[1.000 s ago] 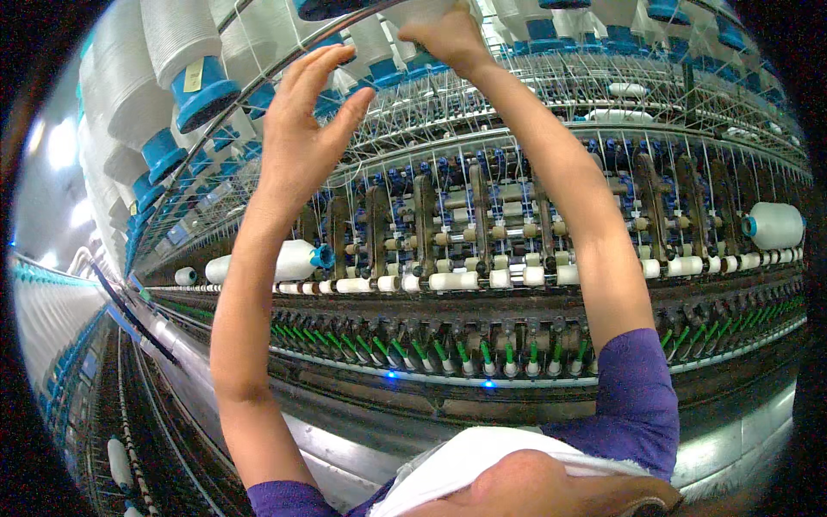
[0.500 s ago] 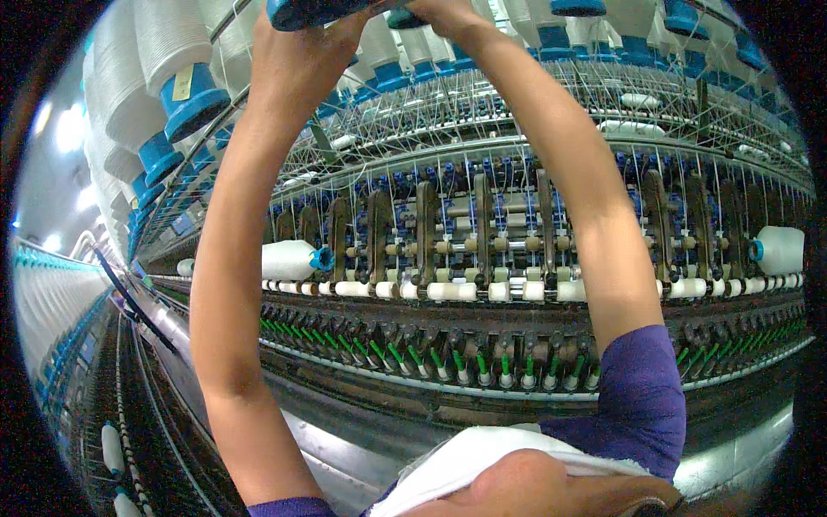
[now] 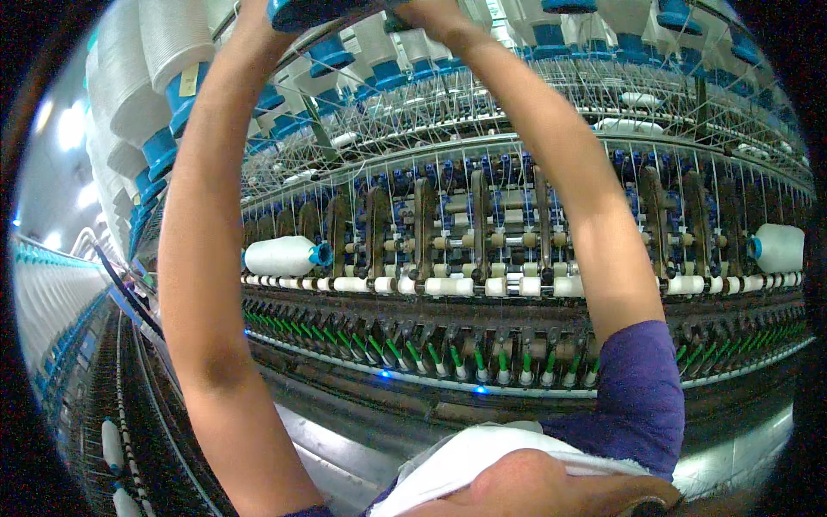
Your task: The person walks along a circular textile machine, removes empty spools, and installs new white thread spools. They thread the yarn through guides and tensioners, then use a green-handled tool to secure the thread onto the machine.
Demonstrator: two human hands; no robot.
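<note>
I see the blue, round, plastic-looking bobbin end point(image 3: 303, 12) at the far edge of view, between bare left hand point(image 3: 261, 21) and right hand point(image 3: 433, 17). Fingers are cut off; I cannot tell their opening or hold. Probably it is stiff, slippery; I would grasp its rim.

Two hands point(image 3: 433, 15) show; two bobbins point(image 3: 280, 257) flank the white rollers point(image 3: 450, 286).
</note>
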